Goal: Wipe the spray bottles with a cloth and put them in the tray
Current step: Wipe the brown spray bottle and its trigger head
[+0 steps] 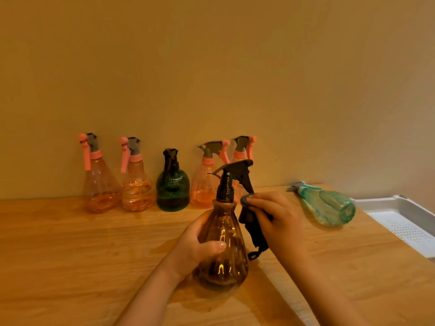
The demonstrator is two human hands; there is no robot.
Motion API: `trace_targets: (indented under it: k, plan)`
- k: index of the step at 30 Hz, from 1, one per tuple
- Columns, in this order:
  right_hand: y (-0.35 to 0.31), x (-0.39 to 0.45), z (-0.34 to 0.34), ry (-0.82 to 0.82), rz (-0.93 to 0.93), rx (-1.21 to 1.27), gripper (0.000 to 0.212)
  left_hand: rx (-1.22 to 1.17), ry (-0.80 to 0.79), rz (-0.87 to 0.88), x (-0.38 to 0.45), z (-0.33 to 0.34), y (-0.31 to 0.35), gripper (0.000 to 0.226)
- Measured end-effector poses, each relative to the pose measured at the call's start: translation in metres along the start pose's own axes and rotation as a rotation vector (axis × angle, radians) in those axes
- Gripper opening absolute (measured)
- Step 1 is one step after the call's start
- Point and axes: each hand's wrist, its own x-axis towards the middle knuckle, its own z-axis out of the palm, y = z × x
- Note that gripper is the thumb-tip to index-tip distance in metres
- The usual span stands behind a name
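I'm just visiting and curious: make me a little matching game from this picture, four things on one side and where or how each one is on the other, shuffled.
Things:
1. brown bottle
2. teal bottle
3. dark cloth
4. white tray

States:
A. lying on its side on the table
B. at the table's right edge, no bottles seen in it
C. upright, gripped by the left hand
D. held in the right hand, by the brown bottle's trigger

Pairs: 1-C, 2-A, 3-D, 4-B
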Motion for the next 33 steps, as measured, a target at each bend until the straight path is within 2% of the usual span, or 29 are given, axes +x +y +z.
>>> trace_targets:
  k: [6,12,15,19,24,27,29,33]
  plan:
    - [-0.008,0.032,-0.017,0.144,0.02,0.1,0.019,-0.005,-0.022,-0.01,0.001,0.0,-0.002,0.081]
    - [0.003,0.004,-0.006,-0.017,0.036,0.006,0.026,-0.028,-0.015,0.0,0.0,0.0,-0.001,0.079]
    - [-0.001,0.007,-0.016,0.068,0.09,0.086,0.025,-0.03,-0.026,0.0,0.0,0.0,-0.002,0.079]
    - [-0.015,0.052,-0.028,0.171,0.23,0.241,0.03,-0.02,-0.048,-0.007,0.001,0.001,-0.003,0.079]
    - [-0.022,0.056,-0.017,0.057,0.334,0.351,0.042,-0.029,-0.04,-0.003,0.001,0.001,-0.002,0.077]
    - [-0.026,0.025,-0.012,0.021,0.298,0.33,0.044,-0.035,-0.035,0.006,0.001,0.0,-0.001,0.077]
    - [-0.026,0.02,-0.015,0.066,0.274,0.316,0.043,-0.035,-0.045,0.009,0.001,0.002,-0.001,0.076]
    - [-0.017,0.043,-0.021,0.198,0.399,0.377,0.036,-0.024,-0.067,0.004,0.001,0.003,-0.003,0.076]
